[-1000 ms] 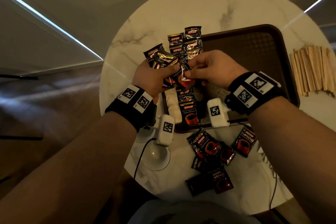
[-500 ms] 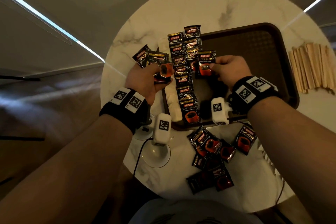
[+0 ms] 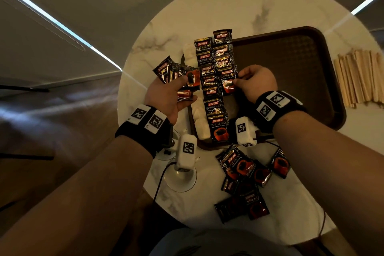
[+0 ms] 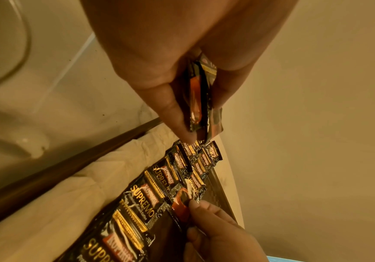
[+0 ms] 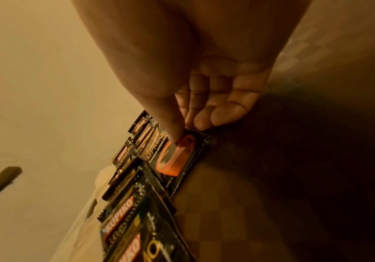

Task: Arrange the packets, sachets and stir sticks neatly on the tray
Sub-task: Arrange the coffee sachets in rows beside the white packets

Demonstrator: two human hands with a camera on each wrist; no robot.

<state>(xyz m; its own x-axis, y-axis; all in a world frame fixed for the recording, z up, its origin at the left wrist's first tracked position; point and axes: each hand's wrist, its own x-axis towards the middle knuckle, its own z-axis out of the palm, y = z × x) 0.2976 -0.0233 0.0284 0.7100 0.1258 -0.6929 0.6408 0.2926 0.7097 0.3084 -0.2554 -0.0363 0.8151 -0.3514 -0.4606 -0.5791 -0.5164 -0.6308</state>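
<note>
The right hand point(image 3: 254, 82) pinches one coffee packet point(image 3: 228, 81) by its lower corner, thumb on top and fingers curled under. In the right wrist view the thumb tip point(image 5: 177, 136) sits on the orange cup picture of that packet point(image 5: 177, 157). This packet lies at the near end of the second row of packets point(image 3: 223, 52) on the tray point(image 3: 324, 81).

The left hand point(image 3: 170, 95) grips a small bunch of packets point(image 3: 178, 76), with the thumb over them. It hangs above the table point(image 3: 228, 6), just left of the tray. In the left wrist view the bunch point(image 4: 201, 99) sits on edge between the thumb and the fingers.

Next to the second row is a longer first row of packets point(image 3: 214, 97). The packets in it overlap each other. It runs from the far edge of the tray down to the near edge. Left of that row, along the tray's left side, lie pale sachets point(image 3: 200, 122).

The tray is dark brown, and most of its right part is bare.

A loose pile of packets point(image 3: 245, 181) lies on the table near the person, just past the tray's near edge. The wooden stir sticks point(image 3: 359, 79) lie side by side on the table, to the right of the tray.

A white round stand point(image 3: 180, 178) with a cable sits on the table near the left wrist.
</note>
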